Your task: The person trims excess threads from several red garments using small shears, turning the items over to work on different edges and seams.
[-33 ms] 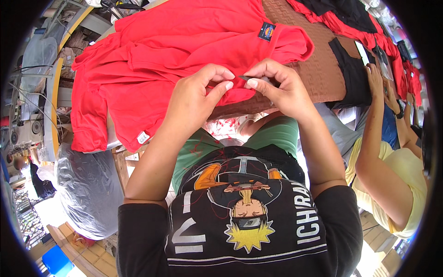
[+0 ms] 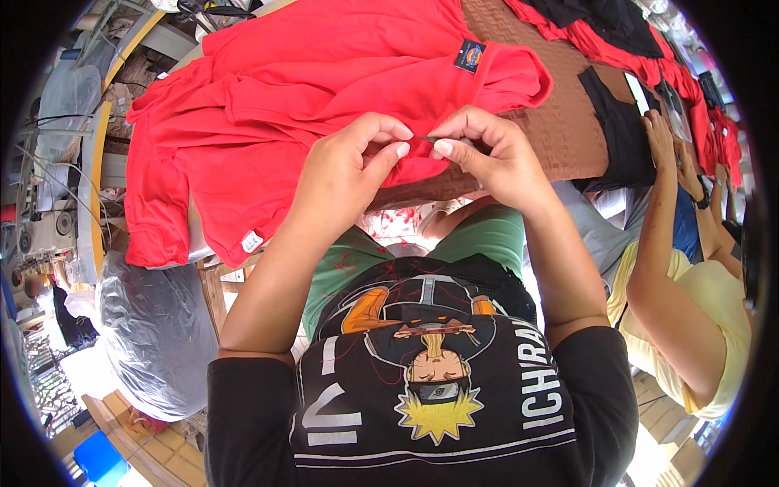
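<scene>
A red garment point(image 2: 284, 97) with a dark neck label point(image 2: 470, 56) lies spread and rumpled before me. Above its near edge my left hand point(image 2: 349, 158) is closed in a pinch, thumb against forefinger. What it grips, perhaps a thread, is too fine to make out. Close beside it, fingertips almost meeting, my right hand point(image 2: 491, 154) is closed around small pointed metal snips point(image 2: 429, 139). Only their dark tip shows clearly; the rest is hidden in the fingers. The tip points toward the left fingertips.
A brown textured cloth point(image 2: 560, 122) covers the table. At right, another person's hand point(image 2: 659, 138) rests by a black garment point(image 2: 608, 130). A grey plastic-wrapped bundle point(image 2: 154, 333) stands at left. Red and black garments point(image 2: 600, 40) lie at the far right.
My right hand and the snips have shifted very slightly downward. My left hand and the red garment look nearly unchanged.
</scene>
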